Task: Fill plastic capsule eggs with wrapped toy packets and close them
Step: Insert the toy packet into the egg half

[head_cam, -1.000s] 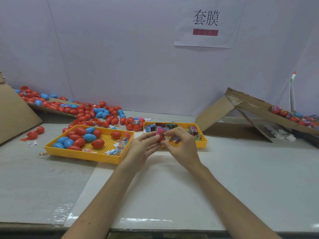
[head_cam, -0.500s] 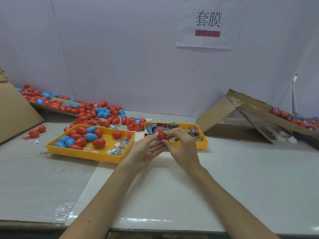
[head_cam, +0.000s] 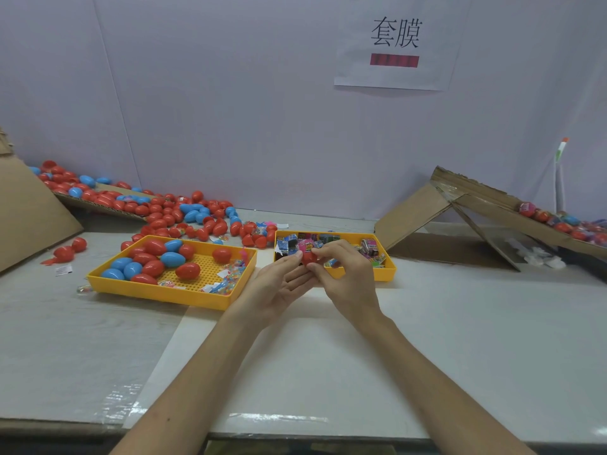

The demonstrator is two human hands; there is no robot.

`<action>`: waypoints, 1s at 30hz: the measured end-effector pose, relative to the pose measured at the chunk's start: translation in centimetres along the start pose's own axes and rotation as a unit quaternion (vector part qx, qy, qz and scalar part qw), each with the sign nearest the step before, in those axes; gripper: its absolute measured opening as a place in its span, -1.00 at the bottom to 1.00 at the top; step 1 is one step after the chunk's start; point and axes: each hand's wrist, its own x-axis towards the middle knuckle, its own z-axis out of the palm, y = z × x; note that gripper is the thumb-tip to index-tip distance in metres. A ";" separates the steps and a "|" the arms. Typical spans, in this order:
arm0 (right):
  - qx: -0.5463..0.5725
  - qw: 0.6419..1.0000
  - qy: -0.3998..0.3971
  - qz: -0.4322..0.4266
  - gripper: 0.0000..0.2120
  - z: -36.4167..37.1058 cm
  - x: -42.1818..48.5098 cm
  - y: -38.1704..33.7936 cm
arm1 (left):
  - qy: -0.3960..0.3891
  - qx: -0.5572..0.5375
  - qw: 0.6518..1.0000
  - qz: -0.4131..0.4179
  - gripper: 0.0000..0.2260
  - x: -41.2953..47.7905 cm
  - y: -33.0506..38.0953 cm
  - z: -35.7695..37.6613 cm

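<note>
A red capsule egg (head_cam: 308,258) sits between my two hands just in front of the right yellow tray (head_cam: 389,267). My left hand (head_cam: 279,284) holds the egg from the left with its fingertips, palm turned up. My right hand (head_cam: 348,277) pinches the egg from the right between thumb and fingers. That right tray holds several wrapped toy packets (head_cam: 369,249). The left yellow tray (head_cam: 170,293) holds red and blue eggs (head_cam: 172,259) and a few small toys (head_cam: 230,274).
A heap of loose red and blue eggs (head_cam: 164,208) lies along the back left on cardboard. A cardboard ramp (head_cam: 486,205) at the right carries wrapped eggs. A cardboard sheet (head_cam: 29,215) leans at the far left. Bare white tabletop (head_cam: 427,339) lies nearer me.
A pink packet showing at the egg a second ago is gone from sight; only the red egg shows between my fingers now. My hands stayed in place, fingers closing in on the egg.
</note>
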 end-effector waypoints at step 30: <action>-0.003 1.000 0.014 -0.003 -0.83 0.3 -0.1 0.2 | -0.018 0.042 0.999 -0.009 -0.73 0.0 -0.2 0.2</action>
